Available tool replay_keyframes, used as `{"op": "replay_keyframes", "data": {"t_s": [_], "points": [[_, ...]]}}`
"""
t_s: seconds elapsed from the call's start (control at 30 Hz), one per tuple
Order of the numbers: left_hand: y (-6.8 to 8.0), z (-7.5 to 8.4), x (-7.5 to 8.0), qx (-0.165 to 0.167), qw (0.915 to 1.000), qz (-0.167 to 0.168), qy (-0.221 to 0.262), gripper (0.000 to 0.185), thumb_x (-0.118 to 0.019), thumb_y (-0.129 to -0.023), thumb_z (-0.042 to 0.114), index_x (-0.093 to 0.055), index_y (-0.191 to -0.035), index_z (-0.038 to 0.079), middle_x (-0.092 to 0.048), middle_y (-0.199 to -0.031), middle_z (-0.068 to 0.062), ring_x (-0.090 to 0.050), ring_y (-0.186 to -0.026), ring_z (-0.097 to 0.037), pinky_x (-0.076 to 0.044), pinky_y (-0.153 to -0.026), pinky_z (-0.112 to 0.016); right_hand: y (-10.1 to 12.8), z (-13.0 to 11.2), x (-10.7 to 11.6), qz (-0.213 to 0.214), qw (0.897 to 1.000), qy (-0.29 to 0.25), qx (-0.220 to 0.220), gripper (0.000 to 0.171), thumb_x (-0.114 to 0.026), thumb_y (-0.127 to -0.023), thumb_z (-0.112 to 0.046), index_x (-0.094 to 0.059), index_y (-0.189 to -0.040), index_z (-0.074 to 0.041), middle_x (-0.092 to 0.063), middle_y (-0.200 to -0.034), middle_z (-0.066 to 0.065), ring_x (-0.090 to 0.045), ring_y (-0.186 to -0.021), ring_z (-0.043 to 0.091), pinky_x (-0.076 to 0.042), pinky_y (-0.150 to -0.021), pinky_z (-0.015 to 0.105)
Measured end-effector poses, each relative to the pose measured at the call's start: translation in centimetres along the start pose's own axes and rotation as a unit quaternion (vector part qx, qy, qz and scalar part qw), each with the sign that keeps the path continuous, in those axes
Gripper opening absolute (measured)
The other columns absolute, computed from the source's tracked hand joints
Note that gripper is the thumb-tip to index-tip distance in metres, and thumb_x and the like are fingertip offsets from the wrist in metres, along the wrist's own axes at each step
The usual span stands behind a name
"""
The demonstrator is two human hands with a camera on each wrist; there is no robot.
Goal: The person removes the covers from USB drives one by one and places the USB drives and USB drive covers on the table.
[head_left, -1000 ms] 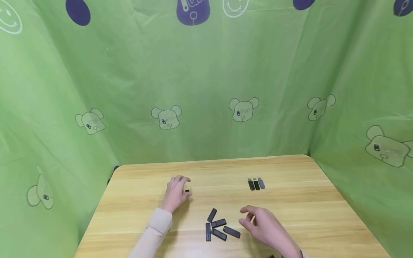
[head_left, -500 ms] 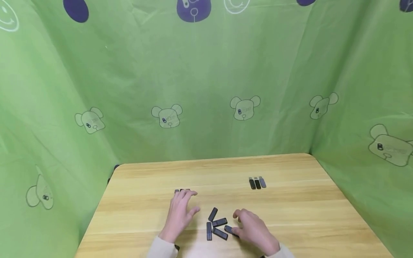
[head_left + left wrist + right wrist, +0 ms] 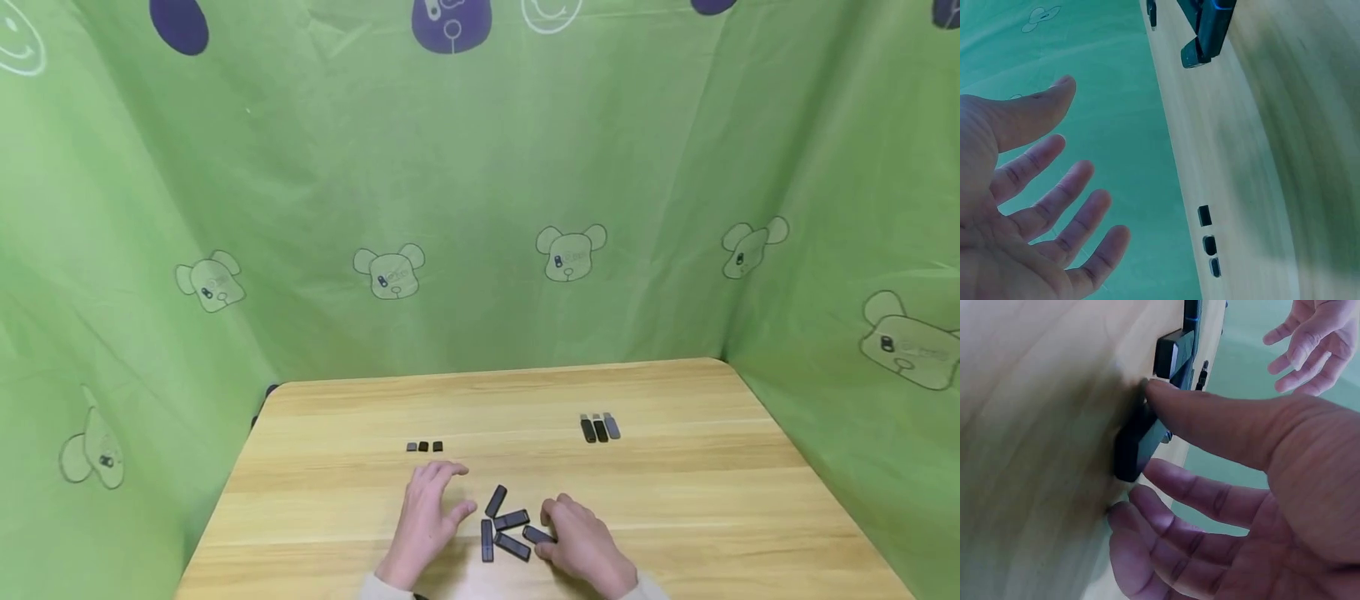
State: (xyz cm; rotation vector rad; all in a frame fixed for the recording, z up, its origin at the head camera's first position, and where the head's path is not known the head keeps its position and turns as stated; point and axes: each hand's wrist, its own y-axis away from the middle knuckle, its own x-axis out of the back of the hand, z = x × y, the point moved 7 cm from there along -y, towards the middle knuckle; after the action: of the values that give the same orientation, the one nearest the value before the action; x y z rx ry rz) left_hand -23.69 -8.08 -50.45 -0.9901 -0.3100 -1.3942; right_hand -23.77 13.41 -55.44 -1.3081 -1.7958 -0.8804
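Observation:
Several dark capped USB flash drives (image 3: 512, 547) lie in a loose cluster on the table between the hands. My right hand (image 3: 585, 542) is at the rightmost flash drive (image 3: 536, 535), with thumb and index finger on either side of it. In the right wrist view the thumb lies against that flash drive (image 3: 1138, 447), and the other fingers curl below. My left hand (image 3: 423, 521) holds nothing; its fingers are spread just left of the cluster. In the left wrist view the left hand (image 3: 1035, 206) shows an empty palm with loosely extended fingers.
Three small caps (image 3: 423, 447) stand in a row at the back left of the wooden table (image 3: 675, 500). Three uncapped flash drives (image 3: 601, 429) lie side by side at the back right, metal plugs pointing away. A green curtain (image 3: 480, 317) surrounds the table.
My left hand has drawn back from the row of caps toward the cluster, leaving the caps in view. My right hand has moved left onto the rightmost flash drive.

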Motion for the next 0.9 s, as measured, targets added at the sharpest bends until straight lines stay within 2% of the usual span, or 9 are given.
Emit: {"op": "replay_keyframes", "data": {"t_s": [0.23,0.43,0.67,0.77,0.9], "points": [[0.2,-0.2,0.0,-0.002,1.0,0.005,0.002,0.047,-0.087,-0.073,0.015,-0.069,-0.116,0.009,-0.072,-0.118,-0.005,-0.061,-0.108,-0.021,-0.05,-0.096,-0.047,0.0,-0.1,-0.4,-0.008,1.0,-0.017,0.002,0.023,-0.084,-0.079,-0.013,-0.061,-0.082,-0.011,-0.05,-0.077,-0.001,-0.044,-0.068,0.017,-0.033,-0.056,0.026],[0.3,-0.2,-0.1,-0.003,1.0,0.005,0.003,0.045,-0.086,-0.074,0.016,-0.069,-0.115,0.011,-0.072,-0.118,-0.004,-0.061,-0.108,-0.021,-0.051,-0.097,-0.049,0.0,-0.1,-0.4,-0.005,1.0,-0.012,-0.007,0.023,-0.081,-0.082,-0.011,-0.059,-0.079,-0.01,-0.05,-0.077,0.0,-0.045,-0.068,0.017,-0.034,-0.056,0.027],[0.2,-0.1,-0.2,0.003,1.0,-0.008,0.001,0.044,-0.085,-0.075,0.015,-0.069,-0.115,0.009,-0.071,-0.119,-0.005,-0.061,-0.109,-0.023,-0.05,-0.099,-0.05,0.0,-1.1,1.7,0.066,0.998,-0.015,-0.003,0.02,-0.081,-0.081,-0.011,-0.061,-0.082,-0.011,-0.054,-0.082,-0.002,-0.048,-0.071,0.014,-0.041,-0.061,0.028],[0.1,0.2,0.1,-0.007,1.0,0.002,0.002,0.044,-0.086,-0.074,0.014,-0.069,-0.115,0.009,-0.071,-0.118,-0.005,-0.061,-0.108,-0.022,-0.051,-0.097,-0.048,-0.3,-1.7,3.2,0.086,0.996,-0.024,-0.008,0.018,-0.081,-0.082,-0.012,-0.064,-0.087,-0.01,-0.059,-0.088,0.0,-0.053,-0.075,0.013,-0.047,-0.065,0.031],[-0.3,0.8,0.6,-0.029,0.9993,0.021,0.005,0.043,-0.087,-0.074,0.013,-0.07,-0.113,0.01,-0.072,-0.116,-0.004,-0.06,-0.105,-0.019,-0.05,-0.093,-0.045,-0.7,-2.7,5.5,0.115,0.992,-0.042,-0.009,0.018,-0.08,-0.083,-0.013,-0.066,-0.093,-0.009,-0.064,-0.094,0.003,-0.056,-0.076,0.013,-0.048,-0.065,0.029]]}}
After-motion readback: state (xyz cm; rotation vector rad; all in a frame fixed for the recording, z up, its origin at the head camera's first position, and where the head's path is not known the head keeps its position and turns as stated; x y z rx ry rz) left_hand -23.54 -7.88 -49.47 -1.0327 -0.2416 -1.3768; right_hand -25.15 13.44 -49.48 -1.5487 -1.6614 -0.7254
